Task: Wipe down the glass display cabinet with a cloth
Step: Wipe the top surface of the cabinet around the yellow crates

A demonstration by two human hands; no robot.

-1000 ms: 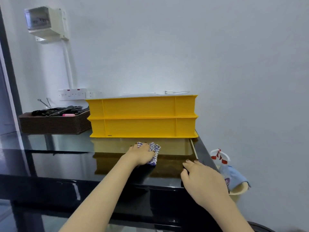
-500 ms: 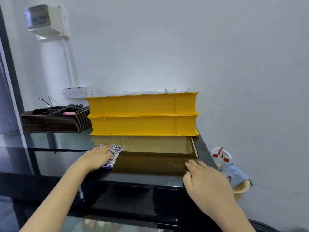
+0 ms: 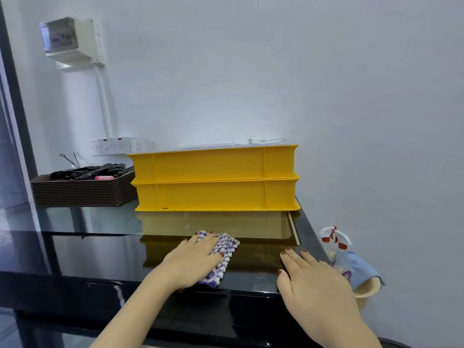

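Glossy cabinet top [image 3: 88, 252], white wall [image 3: 351, 96]

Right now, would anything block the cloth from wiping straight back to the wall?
Yes. Two stacked yellow crates stand on the glass cabinet top directly behind the blue-and-white cloth, which the left hand presses flat. The strip of glass between cloth and crates looks bare.

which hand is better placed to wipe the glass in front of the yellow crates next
Left. The left hand presses the cloth flat on the glass top; the right hand rests bare near the right edge.
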